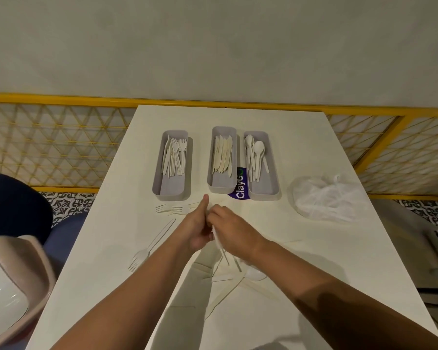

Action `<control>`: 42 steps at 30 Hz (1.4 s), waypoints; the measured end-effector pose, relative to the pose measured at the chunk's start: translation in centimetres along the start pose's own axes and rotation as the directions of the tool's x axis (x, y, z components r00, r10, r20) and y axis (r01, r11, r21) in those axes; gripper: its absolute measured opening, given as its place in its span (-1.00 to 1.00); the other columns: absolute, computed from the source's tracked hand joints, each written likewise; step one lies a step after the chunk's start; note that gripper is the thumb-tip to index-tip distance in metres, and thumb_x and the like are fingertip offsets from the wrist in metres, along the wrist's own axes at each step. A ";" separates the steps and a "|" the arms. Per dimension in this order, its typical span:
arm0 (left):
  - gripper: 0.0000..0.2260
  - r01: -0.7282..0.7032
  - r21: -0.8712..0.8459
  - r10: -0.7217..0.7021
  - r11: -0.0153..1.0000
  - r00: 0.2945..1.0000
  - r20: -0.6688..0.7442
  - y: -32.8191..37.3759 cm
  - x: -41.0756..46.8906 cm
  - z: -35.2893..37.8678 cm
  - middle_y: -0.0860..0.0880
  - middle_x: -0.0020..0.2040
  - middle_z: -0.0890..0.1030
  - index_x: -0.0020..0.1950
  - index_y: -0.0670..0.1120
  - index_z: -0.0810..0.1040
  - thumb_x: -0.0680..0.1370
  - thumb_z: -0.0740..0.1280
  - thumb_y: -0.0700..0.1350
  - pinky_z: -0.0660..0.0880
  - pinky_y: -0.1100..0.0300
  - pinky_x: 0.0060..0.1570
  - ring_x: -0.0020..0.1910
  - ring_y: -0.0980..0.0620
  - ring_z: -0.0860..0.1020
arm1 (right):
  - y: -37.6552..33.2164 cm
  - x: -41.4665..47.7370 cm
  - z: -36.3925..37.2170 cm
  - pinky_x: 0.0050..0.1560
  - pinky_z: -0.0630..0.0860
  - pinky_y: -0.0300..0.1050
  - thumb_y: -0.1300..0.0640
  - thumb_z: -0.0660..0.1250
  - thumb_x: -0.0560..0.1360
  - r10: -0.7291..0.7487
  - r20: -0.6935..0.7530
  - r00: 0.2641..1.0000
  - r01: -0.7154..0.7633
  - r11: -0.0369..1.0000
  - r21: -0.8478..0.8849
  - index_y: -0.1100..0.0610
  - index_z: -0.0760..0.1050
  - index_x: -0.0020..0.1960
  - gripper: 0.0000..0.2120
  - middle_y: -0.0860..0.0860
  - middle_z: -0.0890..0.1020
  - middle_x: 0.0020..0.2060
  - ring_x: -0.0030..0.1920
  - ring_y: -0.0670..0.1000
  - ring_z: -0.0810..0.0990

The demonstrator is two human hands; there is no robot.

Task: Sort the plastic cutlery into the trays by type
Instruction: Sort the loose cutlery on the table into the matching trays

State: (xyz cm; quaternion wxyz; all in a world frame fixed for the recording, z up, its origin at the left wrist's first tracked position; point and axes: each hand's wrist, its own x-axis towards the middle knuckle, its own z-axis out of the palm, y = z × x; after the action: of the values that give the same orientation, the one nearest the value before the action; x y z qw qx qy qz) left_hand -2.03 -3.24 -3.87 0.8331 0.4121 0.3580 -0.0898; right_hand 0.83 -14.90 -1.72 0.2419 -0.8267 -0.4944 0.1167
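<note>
Left hand [196, 232], right hand [234, 236] meet; fingers [216, 211] curled round cutlery bundle [223, 253] (handles toward person)

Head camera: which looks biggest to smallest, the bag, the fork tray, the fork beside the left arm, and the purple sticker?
1. The bag and the fork tray look about alike; can't rank them.
2. The fork, long but thin, and nearer the camera.
3. The sticker, partly hidden by trays.

On the table [314, 261], fork tray [170, 190] left, knife tray [219, 184] middle, spoon tray [262, 188] right, bag [326, 198] beyond.
</note>
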 end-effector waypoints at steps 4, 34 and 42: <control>-0.78 -0.022 0.012 0.023 1.000 0.996 -0.080 0.0 0.3 -0.4 -0.14 -0.31 0.43 -0.20 -0.24 0.44 0.56 0.07 -0.33 0.37 0.20 -0.29 -0.33 -0.01 0.41 | -0.4 0.1 0.0 0.03 0.46 -0.10 0.40 0.09 0.52 0.148 0.008 0.989 -0.146 0.965 0.217 0.21 0.40 0.08 -0.78 0.09 0.47 0.04 -0.04 0.04 0.46; -0.78 0.035 0.118 -0.020 0.992 0.992 -0.124 -0.7 0.5 -1.9 -0.06 -0.29 0.43 -0.09 -0.14 0.48 0.59 0.24 0.01 0.38 0.22 -0.40 -0.39 0.05 0.39 | 1.0 0.5 2.1 -0.38 0.31 -0.30 0.25 0.27 0.50 0.478 0.035 0.877 -0.468 0.837 0.285 0.10 0.28 0.06 -0.79 -0.08 0.34 -0.40 -0.41 -0.11 0.34; -0.54 0.001 0.145 0.006 0.989 0.999 -0.044 -0.8 1.1 0.0 -0.18 0.15 0.60 0.25 -0.25 0.48 0.57 0.24 0.11 0.52 0.02 0.14 0.14 -0.10 0.57 | 0.4 0.3 1.8 0.02 0.47 -0.08 0.28 0.20 0.52 0.312 -0.004 0.950 -0.307 0.939 0.156 0.24 0.46 0.12 -0.81 0.11 0.52 -0.04 -0.08 0.05 0.46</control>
State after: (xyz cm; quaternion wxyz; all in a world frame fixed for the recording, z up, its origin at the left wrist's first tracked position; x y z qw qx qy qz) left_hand -1.58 -3.59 -5.17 0.7928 0.4739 0.3685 -0.1052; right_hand 0.53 -14.32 -3.45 0.2904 -0.8747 -0.3443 0.1789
